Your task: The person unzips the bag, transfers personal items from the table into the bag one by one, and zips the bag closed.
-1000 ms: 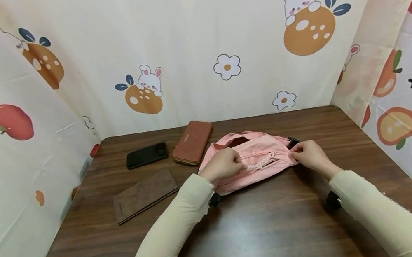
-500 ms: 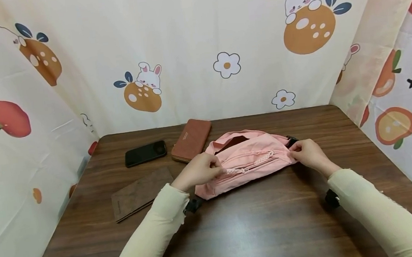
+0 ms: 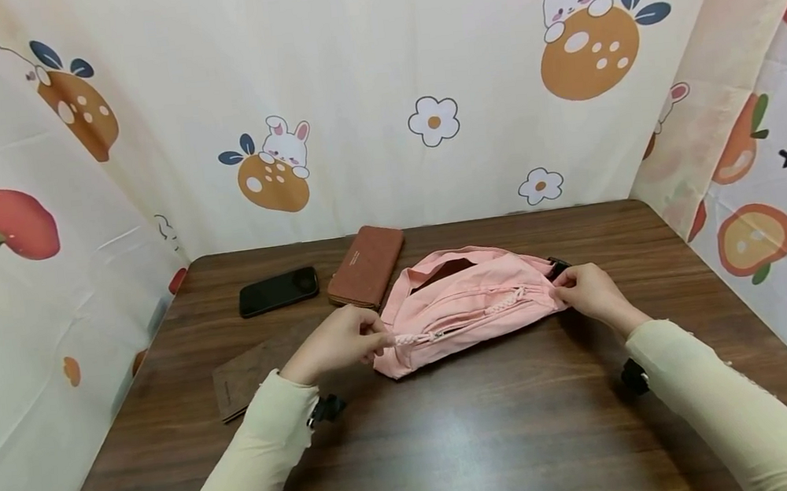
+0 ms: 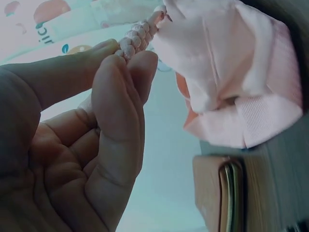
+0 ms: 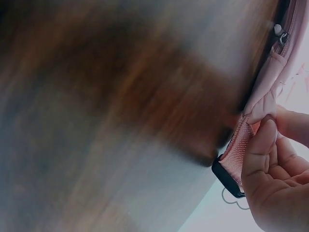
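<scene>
A pink waist bag point(image 3: 483, 288) lies on the table, its top compartment gaping at the back. Thumb and fingers of my left hand point(image 3: 342, 339) pinch a braided zipper pull point(image 3: 410, 339) near the bag's left end. The left wrist view shows this braided cord point(image 4: 137, 38) between the fingertips, stretched towards the bag. At the bag's right end, my right hand point(image 3: 594, 297) pinches the corner fabric beside a black buckle point(image 3: 558, 267). In the right wrist view, pink webbing point(image 5: 236, 150) runs from under those fingers to the buckle. Another braided pull point(image 3: 507, 300) hangs on the bag's front.
Behind my left hand lies a brown zip wallet point(image 3: 367, 268), with a black phone point(image 3: 278, 291) to its left. A flat dark-brown wallet point(image 3: 249, 374) is partly hidden by my left hand. Printed curtains point(image 3: 354, 59) stand along the table's back and sides.
My left hand has drawn the zipper pull leftwards along the bag's front, from near its middle to the left end. My right hand keeps its grip on the right corner.
</scene>
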{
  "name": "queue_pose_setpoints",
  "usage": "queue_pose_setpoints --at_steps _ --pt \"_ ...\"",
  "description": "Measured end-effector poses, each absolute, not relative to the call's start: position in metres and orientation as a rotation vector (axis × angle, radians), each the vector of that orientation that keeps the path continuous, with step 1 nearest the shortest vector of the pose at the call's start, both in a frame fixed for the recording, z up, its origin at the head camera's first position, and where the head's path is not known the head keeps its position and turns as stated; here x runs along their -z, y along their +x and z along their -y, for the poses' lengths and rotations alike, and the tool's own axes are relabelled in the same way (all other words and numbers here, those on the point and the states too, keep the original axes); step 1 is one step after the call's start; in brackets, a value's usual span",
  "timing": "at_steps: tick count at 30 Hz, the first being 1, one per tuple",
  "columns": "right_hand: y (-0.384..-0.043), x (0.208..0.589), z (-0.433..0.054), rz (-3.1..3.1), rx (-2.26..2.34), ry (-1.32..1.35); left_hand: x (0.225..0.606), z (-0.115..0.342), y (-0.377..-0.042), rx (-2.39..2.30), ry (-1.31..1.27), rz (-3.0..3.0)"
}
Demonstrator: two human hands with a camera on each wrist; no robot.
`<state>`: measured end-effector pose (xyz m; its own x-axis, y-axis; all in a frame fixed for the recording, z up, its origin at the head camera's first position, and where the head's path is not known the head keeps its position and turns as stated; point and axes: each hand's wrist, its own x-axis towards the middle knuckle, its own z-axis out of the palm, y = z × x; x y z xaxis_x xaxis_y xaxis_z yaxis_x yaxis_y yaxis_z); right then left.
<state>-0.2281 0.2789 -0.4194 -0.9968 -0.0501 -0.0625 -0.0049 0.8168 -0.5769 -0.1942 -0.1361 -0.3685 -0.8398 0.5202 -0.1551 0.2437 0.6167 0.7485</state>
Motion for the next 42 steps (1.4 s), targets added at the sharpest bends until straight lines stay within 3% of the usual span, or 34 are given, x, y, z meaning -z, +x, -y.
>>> queue_pose_setpoints --at_steps 16,42 --pt "-0.230 0.420 -0.279 -2.954 0.910 -0.059 0.373 0.182 -0.177 -1.042 0.598 -2.438" --pt "-0.222 0.415 -0.276 -2.982 0.901 -0.023 0.399 0.159 -0.183 -0.968 0.624 -2.537"
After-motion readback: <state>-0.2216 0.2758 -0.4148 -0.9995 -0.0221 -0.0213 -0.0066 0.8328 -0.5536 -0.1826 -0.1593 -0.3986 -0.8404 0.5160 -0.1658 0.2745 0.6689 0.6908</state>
